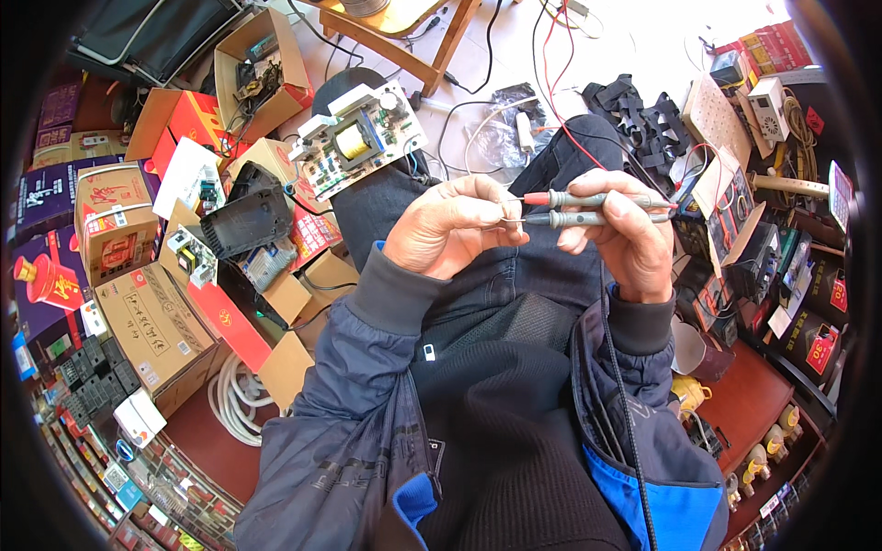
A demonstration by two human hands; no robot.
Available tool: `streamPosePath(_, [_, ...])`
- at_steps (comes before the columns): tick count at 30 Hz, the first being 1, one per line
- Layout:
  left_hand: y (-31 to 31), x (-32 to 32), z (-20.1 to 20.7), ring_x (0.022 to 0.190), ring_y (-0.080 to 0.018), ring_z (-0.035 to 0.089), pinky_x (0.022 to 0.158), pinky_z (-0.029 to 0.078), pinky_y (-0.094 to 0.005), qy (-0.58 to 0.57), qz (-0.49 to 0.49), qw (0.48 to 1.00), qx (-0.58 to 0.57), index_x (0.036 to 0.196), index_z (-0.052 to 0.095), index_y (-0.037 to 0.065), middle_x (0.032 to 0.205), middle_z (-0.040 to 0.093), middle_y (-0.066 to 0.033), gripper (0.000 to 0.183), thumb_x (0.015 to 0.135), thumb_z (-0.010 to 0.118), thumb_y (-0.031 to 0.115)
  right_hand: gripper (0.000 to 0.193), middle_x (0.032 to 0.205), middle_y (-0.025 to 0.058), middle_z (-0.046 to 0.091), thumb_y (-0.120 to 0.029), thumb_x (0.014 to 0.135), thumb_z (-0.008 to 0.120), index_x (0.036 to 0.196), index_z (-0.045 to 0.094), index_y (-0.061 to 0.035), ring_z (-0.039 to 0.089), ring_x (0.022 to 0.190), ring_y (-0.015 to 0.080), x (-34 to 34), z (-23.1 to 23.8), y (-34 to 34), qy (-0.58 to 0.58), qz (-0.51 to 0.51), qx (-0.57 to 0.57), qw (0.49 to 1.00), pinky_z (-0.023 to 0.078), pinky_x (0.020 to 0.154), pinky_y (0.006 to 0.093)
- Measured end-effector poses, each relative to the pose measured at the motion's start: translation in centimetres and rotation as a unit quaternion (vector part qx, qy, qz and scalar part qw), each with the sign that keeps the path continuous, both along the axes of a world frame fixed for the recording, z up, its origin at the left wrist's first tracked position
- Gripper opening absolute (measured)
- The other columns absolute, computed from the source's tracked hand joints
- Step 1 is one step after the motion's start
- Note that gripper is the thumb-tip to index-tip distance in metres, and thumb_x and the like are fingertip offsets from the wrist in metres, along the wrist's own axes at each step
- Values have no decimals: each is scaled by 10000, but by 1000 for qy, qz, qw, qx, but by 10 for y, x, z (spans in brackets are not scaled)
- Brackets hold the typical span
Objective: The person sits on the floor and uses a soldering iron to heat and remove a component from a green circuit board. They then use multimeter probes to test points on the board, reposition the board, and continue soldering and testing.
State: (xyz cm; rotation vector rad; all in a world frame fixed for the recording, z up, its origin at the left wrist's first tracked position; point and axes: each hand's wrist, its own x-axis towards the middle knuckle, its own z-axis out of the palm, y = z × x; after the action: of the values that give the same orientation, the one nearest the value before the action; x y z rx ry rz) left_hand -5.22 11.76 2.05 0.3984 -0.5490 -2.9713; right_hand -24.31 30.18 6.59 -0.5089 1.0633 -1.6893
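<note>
Both probe tips point left toward my left hand (450, 225), whose fingers pinch a small part with thin wire leads; its kind is too small to make out. Side by side in my right hand (629, 230) are two grey test probes, the upper one a red-tipped probe (565, 198) and the lower one a black-tipped probe (562, 219). The tips lie at the leads; whether both touch metal I cannot tell. A circuit board (390, 151) with a yellow-wound transformer (352, 142) rests on my left thigh, beyond the left hand.
An open black plastic casing (243, 223) and a cardboard box (152, 321) stand on the left. Red and black leads run up from the probes. A wooden stool (404, 41) is ahead. Black straps (638, 115) lie beyond my right knee, with boxed instruments (721, 216) at right.
</note>
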Motion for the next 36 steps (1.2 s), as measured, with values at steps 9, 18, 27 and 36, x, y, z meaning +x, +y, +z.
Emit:
streamPosePath(9, [-2,2,4,1008,-279,758,970,612,-434,-50,-20,998,-11,1089,740,-41,1070,767,-153,163,963,749,62,397,1074,282,771,-161,1098,577,1328,643,155,811,877,336,-4,-2,-2,-27,28,16,999,681,768,377])
streamPosePath(18, [-3,2,2,983,-279,761,974,611,-432,-19,-14,1000,-6,1080,742,-38,1061,766,-148,151,969,748,63,384,1080,282,770,-152,1089,589,1321,647,148,810,864,344,-3,1,0,-14,19,17,1000,686,751,388])
streamPosePath(27, [-2,1,2,994,-274,759,977,615,-439,-10,-21,1000,1,1076,742,-38,1054,765,-147,148,972,746,67,369,1073,280,768,-153,1102,578,1303,647,148,812,868,343,-4,-2,-1,-11,23,5,1000,686,752,384])
streamPosePath(36, [1,1,1,1000,-257,753,1042,594,-487,11,-35,999,32,1106,736,-29,1077,761,-146,165,989,726,88,373,1042,275,765,-175,1115,569,1295,639,144,810,857,339,-1,-5,0,-25,14,2,1000,681,747,386])
